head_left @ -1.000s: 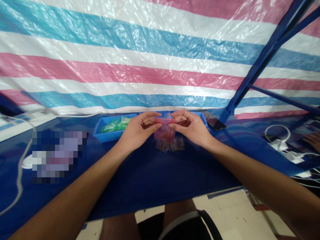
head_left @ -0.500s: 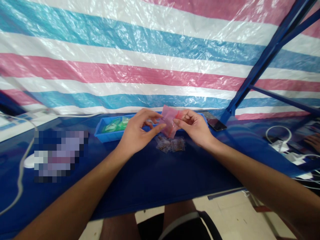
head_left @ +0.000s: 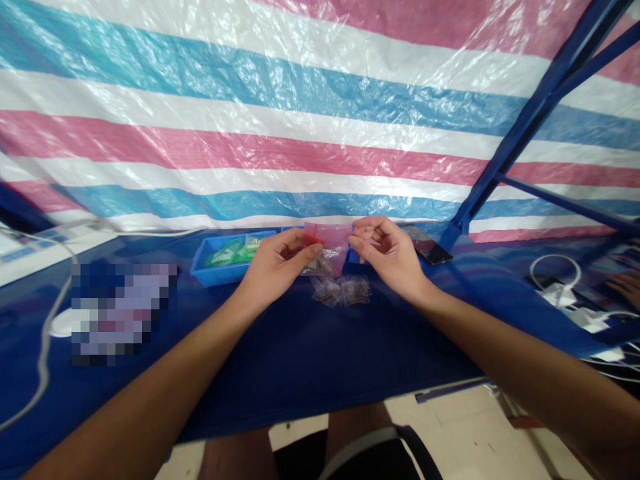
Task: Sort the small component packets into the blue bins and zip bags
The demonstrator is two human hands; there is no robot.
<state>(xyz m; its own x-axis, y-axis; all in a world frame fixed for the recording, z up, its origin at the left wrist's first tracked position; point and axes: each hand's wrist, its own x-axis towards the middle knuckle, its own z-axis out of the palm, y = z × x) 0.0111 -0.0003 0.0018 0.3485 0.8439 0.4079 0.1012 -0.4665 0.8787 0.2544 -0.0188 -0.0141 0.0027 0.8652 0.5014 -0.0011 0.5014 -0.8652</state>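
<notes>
A translucent pink plastic bag (head_left: 339, 235) with a red strip hangs between my hands, and small dark and silvery items show through it. My left hand (head_left: 280, 261) pinches the bag's left side by the red strip, thumb in front. At the bag's right edge, the curled fingertips of my right hand (head_left: 387, 252) are closed on its corner. Just below it, several small clear packets (head_left: 343, 291) with brownish, thin pieces inside lie on the blue table surface (head_left: 300, 353).
Behind my left hand a blue tray (head_left: 220, 275) holds green packets (head_left: 233, 252). A dark phone (head_left: 427, 244) lies beyond my right hand. White cables and plugs (head_left: 585, 313) sit at the right, near another person's hand (head_left: 627, 287). A striped plastic sheet (head_left: 300, 153) hangs behind.
The pink bag has turned and shifted slightly left and down. Its red strip has gone from my right hand to my left, which has closed on it.
</notes>
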